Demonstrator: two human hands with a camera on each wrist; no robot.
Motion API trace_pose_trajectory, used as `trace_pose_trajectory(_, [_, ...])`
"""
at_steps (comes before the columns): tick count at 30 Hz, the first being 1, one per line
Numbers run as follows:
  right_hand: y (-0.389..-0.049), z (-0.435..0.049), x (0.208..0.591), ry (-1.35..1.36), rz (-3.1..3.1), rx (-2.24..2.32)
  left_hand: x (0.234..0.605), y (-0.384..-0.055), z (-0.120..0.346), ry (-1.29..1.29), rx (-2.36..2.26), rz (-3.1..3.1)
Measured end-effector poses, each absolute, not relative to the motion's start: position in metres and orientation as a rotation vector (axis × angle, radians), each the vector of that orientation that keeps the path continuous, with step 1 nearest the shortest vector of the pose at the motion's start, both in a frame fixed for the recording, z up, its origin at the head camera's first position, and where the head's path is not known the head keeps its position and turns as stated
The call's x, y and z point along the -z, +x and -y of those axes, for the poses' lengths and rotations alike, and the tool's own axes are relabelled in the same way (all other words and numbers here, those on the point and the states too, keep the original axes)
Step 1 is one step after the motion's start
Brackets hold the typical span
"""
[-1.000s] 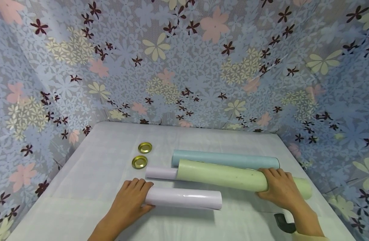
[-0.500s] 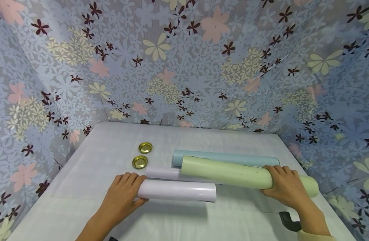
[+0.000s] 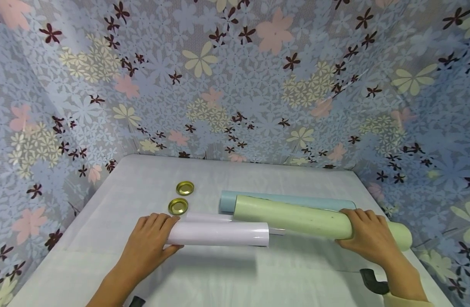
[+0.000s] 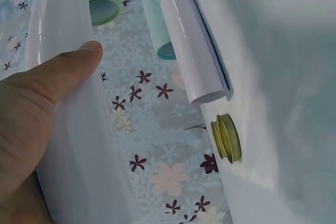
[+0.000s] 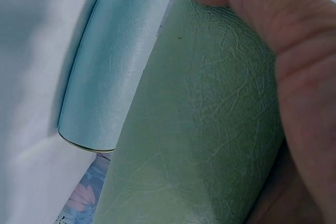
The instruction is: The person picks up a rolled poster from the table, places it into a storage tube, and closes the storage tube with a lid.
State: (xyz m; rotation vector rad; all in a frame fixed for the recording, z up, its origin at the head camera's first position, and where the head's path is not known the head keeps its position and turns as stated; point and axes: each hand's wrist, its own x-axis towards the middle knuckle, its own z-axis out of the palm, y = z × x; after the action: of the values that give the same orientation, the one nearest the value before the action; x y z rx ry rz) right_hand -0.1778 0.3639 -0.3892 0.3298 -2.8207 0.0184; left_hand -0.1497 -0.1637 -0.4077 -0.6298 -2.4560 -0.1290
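Note:
My left hand [image 3: 152, 238] grips the left end of a glossy white roll [image 3: 219, 233]; the roll is above the table, its shadow beneath it. In the left wrist view the thumb [image 4: 79, 66] lies across this roll. My right hand [image 3: 369, 234] holds a pale green roll [image 3: 292, 217] near its right end, also raised and slightly tilted. Behind the green roll a light blue roll [image 3: 228, 201] lies on the table, partly covered. A second white roll [image 3: 210, 217] lies there too, mostly hidden behind the held ones. The right wrist view shows the green roll's creased surface [image 5: 194, 114].
Two gold round lids [image 3: 185, 188] lie on the white-covered table [image 3: 150, 175], left of the rolls. Flowered cloth [image 3: 235, 85] hangs around its back and sides. A black curved piece [image 3: 373, 282] is at the right wrist, a black bit [image 3: 137, 301] at the left.
The left hand has moved the white roll up and to the left in the head view. The right hand has lifted the green roll and shifted it right. Blue roll and lids stay put.

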Motion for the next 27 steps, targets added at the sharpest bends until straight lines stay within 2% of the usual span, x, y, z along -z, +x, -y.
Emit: trace_pose_trajectory(27, [-0.179,-0.377,0.376,0.327,2.786,-0.003,0.391,-0.154,0.189,-0.621,0.073,2.424])
